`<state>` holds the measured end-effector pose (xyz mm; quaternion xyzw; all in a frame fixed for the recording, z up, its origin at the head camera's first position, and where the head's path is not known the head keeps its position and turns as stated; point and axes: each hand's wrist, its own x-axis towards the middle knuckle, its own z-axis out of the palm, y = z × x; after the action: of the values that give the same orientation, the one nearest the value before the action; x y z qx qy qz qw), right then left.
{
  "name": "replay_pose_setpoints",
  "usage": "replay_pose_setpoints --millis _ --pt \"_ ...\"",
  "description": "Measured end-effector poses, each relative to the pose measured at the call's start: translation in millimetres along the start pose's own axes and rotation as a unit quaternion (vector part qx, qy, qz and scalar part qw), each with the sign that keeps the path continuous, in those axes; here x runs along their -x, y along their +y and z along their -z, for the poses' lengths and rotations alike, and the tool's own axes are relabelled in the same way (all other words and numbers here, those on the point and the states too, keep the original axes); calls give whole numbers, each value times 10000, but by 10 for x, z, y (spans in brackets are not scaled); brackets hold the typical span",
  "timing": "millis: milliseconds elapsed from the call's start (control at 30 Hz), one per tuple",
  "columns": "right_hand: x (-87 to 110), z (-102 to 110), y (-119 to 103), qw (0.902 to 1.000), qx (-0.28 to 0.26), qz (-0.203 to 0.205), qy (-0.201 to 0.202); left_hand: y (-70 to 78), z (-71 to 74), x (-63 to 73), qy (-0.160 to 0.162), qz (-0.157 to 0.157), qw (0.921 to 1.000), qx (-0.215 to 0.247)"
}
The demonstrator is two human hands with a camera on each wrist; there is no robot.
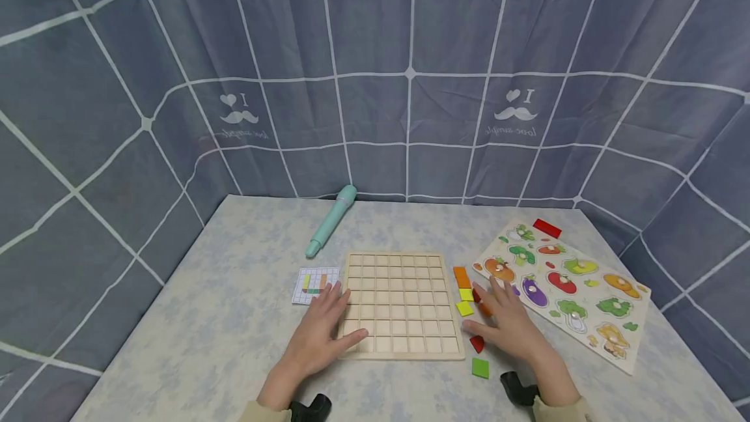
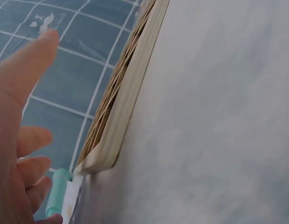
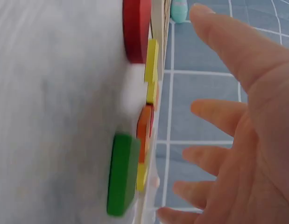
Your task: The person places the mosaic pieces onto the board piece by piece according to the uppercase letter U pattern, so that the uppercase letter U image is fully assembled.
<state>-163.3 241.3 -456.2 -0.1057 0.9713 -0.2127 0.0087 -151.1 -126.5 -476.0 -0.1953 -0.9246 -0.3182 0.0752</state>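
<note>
A wooden grid board (image 1: pixel 394 308) lies flat at the middle of the table, its squares bare. My left hand (image 1: pixel 316 337) hovers at its left edge with fingers spread, thumb over the board, fingertips beside a small card (image 1: pixel 305 279) printed with a coloured pattern. My right hand (image 1: pixel 508 323) hangs with spread fingers over small coloured blocks right of the board. These include an orange block (image 1: pixel 461 277), a yellow block (image 1: pixel 465 309), a red block (image 1: pixel 477 344) and a green block (image 3: pixel 121 175). Neither hand holds anything; the right hand partly hides some blocks.
A vegetable peg puzzle (image 1: pixel 592 305) lies slanted on the right, with a red rectangular block (image 1: pixel 547 228) at its far corner. Behind the grid board lies a teal pen-shaped cylinder (image 1: pixel 331 221). A gridded blue-grey curtain (image 1: pixel 375 109) hangs behind the table (image 1: pixel 234 318).
</note>
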Motion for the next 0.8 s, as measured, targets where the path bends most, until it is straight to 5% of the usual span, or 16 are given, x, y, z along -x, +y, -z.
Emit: replay_pose_setpoints --millis 300,433,800 --pt "-113 2 -25 9981 -570 99 -212 76 -98 81 -188 321 9958 834" --pt "-219 35 7 9963 -843 155 -116 73 -151 103 -235 279 9973 644" --pt "-459 -24 145 9795 -1874 -744 13 36 -191 131 -456 -67 9986 272"
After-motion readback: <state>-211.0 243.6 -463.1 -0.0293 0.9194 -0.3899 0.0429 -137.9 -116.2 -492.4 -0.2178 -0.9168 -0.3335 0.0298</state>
